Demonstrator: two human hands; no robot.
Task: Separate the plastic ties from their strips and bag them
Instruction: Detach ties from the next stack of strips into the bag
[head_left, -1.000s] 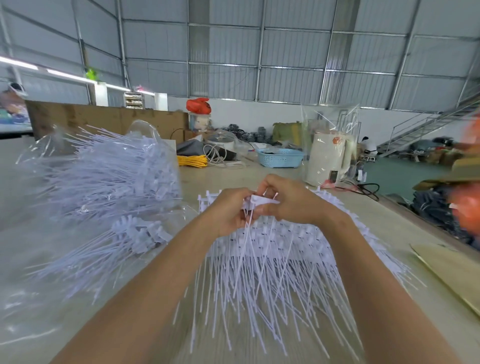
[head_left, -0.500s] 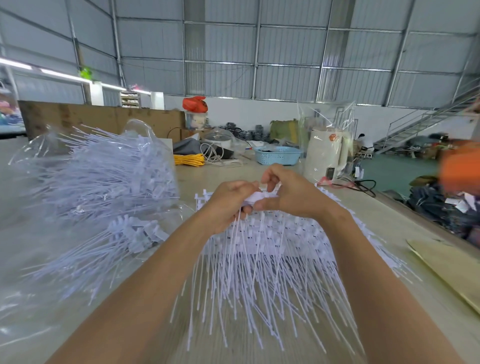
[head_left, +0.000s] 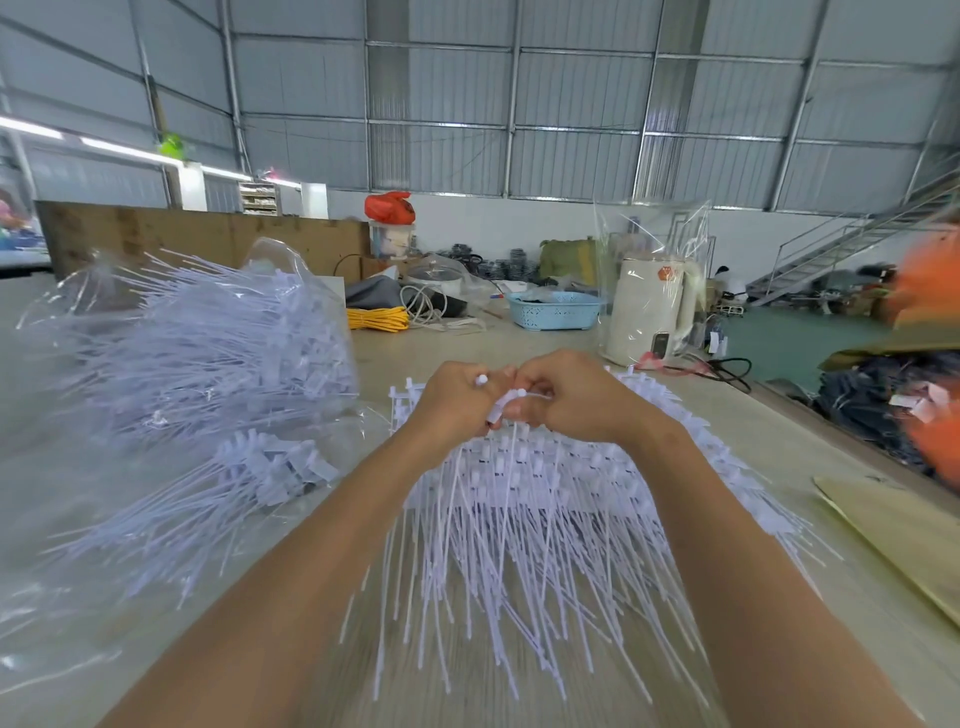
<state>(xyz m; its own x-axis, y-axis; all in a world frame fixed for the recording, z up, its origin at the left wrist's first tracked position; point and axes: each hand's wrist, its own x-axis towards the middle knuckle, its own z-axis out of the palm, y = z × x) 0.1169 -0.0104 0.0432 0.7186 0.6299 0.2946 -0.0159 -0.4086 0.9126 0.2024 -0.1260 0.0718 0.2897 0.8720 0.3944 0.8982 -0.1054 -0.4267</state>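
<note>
While both hands meet above the middle of the table, we see a short white strip (head_left: 503, 406) of plastic ties pinched between them, its heads poking out between the knuckles and one thin tail hanging down. Our left hand (head_left: 454, 400) curls its fingers round the strip's left end, and our right hand (head_left: 569, 397) curls round the right end, the two hands touching at the thumbs. Directly beneath them lies the heap of unseparated tie strips (head_left: 524, 499), fanned out on the table (head_left: 789, 457) with its tails pointing toward us. Just left of that heap we see a smaller bundle of loose ties (head_left: 270, 467) lying on clear plastic, and farther left a clear bag (head_left: 208, 338) stuffed with ties, its mouth open toward the far wall. Behind the hands, toward the far edge, stand a blue basket (head_left: 556, 310), a white kettle (head_left: 649, 312) under clear wrap, and a yellow coil of cable (head_left: 376, 318). At the right edge a flat piece of cardboard (head_left: 904, 535) rests on the table.
</note>
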